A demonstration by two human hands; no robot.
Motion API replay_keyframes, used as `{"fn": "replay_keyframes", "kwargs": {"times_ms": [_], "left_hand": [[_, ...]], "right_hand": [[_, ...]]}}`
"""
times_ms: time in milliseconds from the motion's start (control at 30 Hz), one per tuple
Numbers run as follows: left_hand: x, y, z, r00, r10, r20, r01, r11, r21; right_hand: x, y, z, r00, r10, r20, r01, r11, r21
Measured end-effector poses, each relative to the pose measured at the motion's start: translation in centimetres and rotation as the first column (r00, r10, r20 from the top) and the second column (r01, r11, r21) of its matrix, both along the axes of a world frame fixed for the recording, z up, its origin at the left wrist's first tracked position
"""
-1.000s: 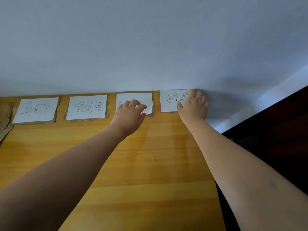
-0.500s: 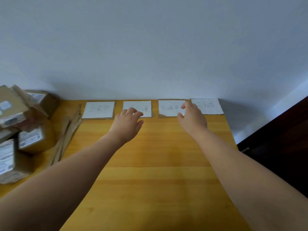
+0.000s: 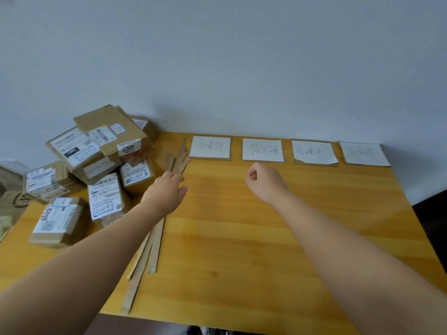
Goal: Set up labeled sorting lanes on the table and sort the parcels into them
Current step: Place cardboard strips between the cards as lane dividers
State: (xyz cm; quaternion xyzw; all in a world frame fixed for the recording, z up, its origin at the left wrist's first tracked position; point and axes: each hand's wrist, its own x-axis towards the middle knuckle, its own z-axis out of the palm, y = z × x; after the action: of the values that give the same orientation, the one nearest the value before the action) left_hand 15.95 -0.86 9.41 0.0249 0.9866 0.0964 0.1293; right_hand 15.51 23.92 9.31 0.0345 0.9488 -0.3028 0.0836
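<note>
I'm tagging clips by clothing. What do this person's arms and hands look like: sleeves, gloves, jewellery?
Both forearms are bare to the frame's edge, no sleeves showing. The left hand and right hand are ungloved, with no visible rings, watch or wristband.

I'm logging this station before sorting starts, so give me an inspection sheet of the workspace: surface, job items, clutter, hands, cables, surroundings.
Surface: yellow wooden table, pushed against the wall.
Job's things: four white paper labels on cardboard backing in a row along the far edge; the third label from the left is torn at its lower edge. A pile of brown cardboard parcels sits at the left end; none lies below a label.
Clutter: long brown cardboard strips lie loose beside the pile.
Hands: left hand is over the strips, grip unclear; right hand is curled, holding nothing.
Cables: nothing seen.
Surroundings: pale grey wall; dark area to the right.
</note>
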Motion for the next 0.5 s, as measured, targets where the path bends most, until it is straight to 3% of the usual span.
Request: {"fn": "replay_keyframes", "kwargs": {"times_ms": [233, 500], "left_hand": [[1.6, -5.4, -3.3, 0.959, 0.202, 0.199, -0.218, 0.974, 0.062], [1.4, -8.7, -7.7, 0.907, 0.15, 0.395, -0.182, 0.982, 0.047]], "right_hand": [[-0.3, -4.9, -2.9, 0.99, 0.074, 0.12, -0.064, 0.994, -0.085], [0.6, -10.8, -7.1, 0.971, 0.039, 0.234, -0.007, 0.991, -0.136]]}}
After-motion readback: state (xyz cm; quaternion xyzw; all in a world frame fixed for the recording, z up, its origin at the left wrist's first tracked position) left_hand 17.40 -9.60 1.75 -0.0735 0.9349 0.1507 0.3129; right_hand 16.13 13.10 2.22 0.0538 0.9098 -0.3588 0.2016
